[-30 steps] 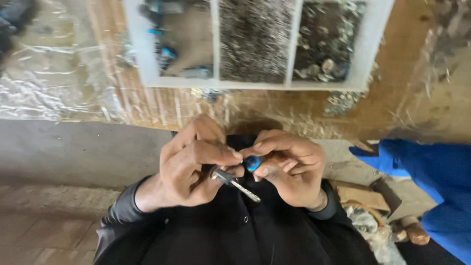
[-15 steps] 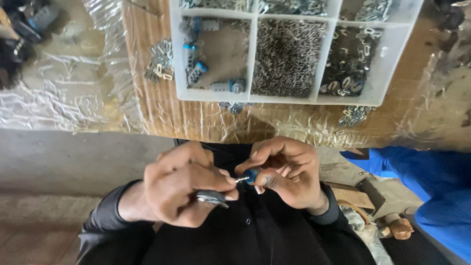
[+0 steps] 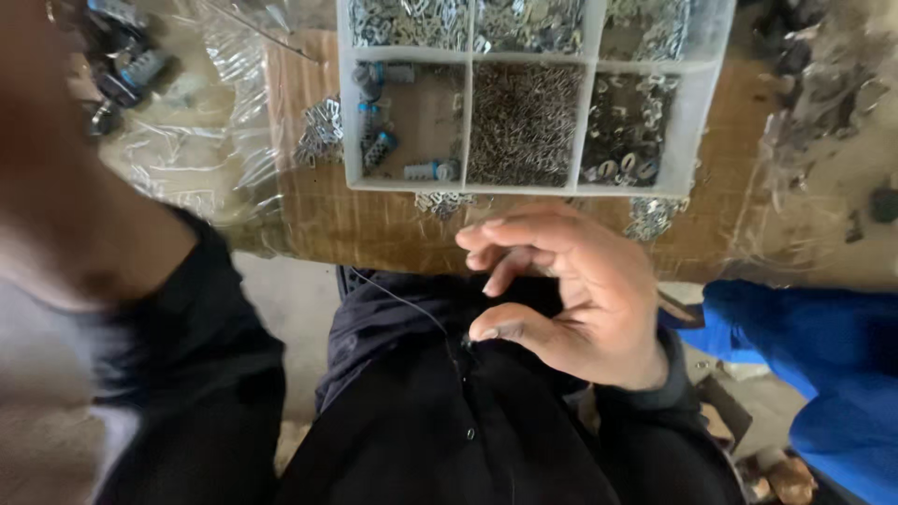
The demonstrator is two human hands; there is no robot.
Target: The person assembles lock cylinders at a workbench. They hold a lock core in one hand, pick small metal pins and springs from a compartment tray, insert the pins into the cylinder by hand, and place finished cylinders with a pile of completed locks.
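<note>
Right hand (image 3: 571, 295) hovering over lap, fingers loosely curled, thumb and forefinger nearly meeting; holding nothing visible, though tiny part possibly hidden. Left arm (image 3: 103, 281) looming blurred at left edge, hand out of view. Tray (image 3: 697, 122) sitting on bench above, compartments holding small metal parts, blue pieces (image 3: 379, 145) in left one.
</note>
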